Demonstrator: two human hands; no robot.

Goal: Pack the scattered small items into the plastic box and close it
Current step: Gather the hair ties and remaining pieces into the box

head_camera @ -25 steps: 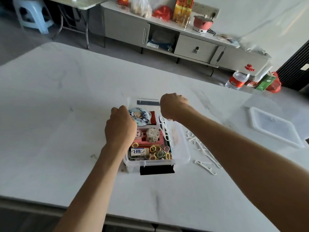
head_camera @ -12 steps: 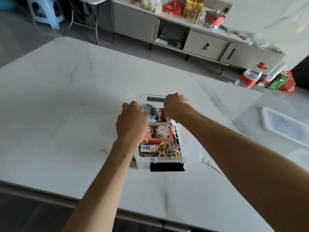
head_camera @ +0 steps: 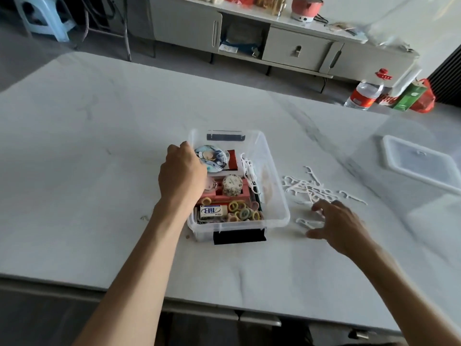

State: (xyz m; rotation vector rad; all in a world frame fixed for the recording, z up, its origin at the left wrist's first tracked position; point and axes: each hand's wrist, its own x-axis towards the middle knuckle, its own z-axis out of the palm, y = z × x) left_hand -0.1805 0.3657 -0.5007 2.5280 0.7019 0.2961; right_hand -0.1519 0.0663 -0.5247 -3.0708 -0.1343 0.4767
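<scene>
A clear plastic box (head_camera: pixel 274 196) with black latches stands open mid-table. Inside lie a round badge (head_camera: pixel 214 157), a patterned tape roll (head_camera: pixel 232 185), a white eraser (head_camera: pixel 213 212), several coloured hair rings (head_camera: pixel 243 212) and a few white floss picks (head_camera: pixel 249 171). My left hand (head_camera: pixel 183 174) grips the box's left rim, fingers curled over it. My right hand (head_camera: pixel 336 224) hovers open, fingers spread, over several white floss picks (head_camera: pixel 309 188) scattered on the table right of the box. The box's clear lid (head_camera: pixel 421 163) lies apart at the far right.
The white marble table (head_camera: pixel 99 171) reaches its near edge just below my arms. Beyond its far edge are a grey sideboard (head_camera: pixel 294 48), a water bottle (head_camera: pixel 364 94) and bags (head_camera: pixel 419 96) on the floor, and a blue stool (head_camera: pixel 42 16) at the back left.
My right hand left the box's far end, where it was curled, and swung right and down to the loose floss picks, opening as it went. My left hand stayed on the left rim.
</scene>
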